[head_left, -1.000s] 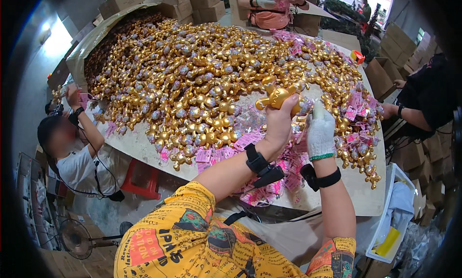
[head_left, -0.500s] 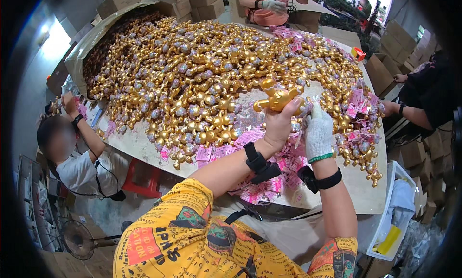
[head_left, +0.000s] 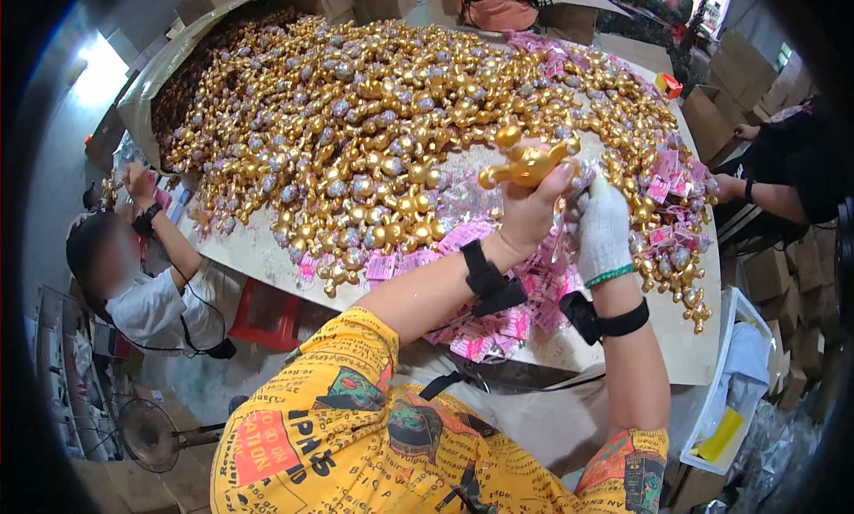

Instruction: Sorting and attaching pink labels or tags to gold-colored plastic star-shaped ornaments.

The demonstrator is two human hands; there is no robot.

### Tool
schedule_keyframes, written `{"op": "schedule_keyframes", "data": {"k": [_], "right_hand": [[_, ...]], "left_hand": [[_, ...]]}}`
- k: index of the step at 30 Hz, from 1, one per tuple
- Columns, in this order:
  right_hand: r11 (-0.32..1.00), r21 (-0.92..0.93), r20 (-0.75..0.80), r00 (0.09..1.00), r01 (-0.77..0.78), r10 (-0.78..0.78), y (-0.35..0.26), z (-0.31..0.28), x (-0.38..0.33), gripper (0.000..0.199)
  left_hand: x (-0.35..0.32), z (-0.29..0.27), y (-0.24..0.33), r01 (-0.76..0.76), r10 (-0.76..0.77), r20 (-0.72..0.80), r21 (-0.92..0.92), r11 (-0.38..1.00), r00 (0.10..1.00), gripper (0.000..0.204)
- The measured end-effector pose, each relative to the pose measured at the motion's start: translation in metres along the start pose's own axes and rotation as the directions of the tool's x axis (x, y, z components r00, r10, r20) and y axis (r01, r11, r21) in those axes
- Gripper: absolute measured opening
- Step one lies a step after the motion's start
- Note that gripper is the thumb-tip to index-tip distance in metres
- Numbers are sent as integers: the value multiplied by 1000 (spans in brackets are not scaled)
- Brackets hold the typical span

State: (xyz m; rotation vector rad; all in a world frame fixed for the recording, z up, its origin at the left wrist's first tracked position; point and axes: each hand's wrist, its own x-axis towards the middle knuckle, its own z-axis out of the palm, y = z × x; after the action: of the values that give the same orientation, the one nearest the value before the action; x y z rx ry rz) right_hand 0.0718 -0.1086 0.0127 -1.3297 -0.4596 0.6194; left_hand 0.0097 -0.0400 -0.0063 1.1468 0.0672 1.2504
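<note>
- The left hand (head_left: 532, 213) is bare, with a black strap around the wrist.
- The right hand (head_left: 603, 232) wears a white knit glove with a green cuff edge; a black band sits below it.
- Short sleeves in bright yellow carry red, teal and black printed graphics.

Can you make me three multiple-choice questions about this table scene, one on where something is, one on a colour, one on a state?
1. Where do the pink packets lie?
A. on the table's near edge
B. on the floor
C. inside a cardboard box

2. What colour is the toy in the left hand?
A. silver
B. gold
C. red

3. How is the right hand covered?
A. bare
B. black mitten
C. white glove

Answers: 1 A, they lie along the table edge below the hands. 2 B, it shines gold like the heap. 3 C, a white knit glove covers it.
</note>
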Motion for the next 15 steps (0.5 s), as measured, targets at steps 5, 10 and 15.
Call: {"op": "schedule_keyframes", "data": {"k": [5, 10, 15], "right_hand": [[973, 108, 8, 978, -206, 206, -24, -11, 13, 32], [989, 109, -94, 990, -98, 108, -69, -31, 31, 29], [940, 70, -213, 925, 335, -314, -138, -69, 74, 28]], "left_hand": [[20, 10, 6, 219, -218, 72, -6, 976, 973, 14], [27, -27, 9, 605, -660, 324, 264, 751, 678, 39], [14, -109, 25, 354, -724, 357, 691, 630, 590, 30]]}}
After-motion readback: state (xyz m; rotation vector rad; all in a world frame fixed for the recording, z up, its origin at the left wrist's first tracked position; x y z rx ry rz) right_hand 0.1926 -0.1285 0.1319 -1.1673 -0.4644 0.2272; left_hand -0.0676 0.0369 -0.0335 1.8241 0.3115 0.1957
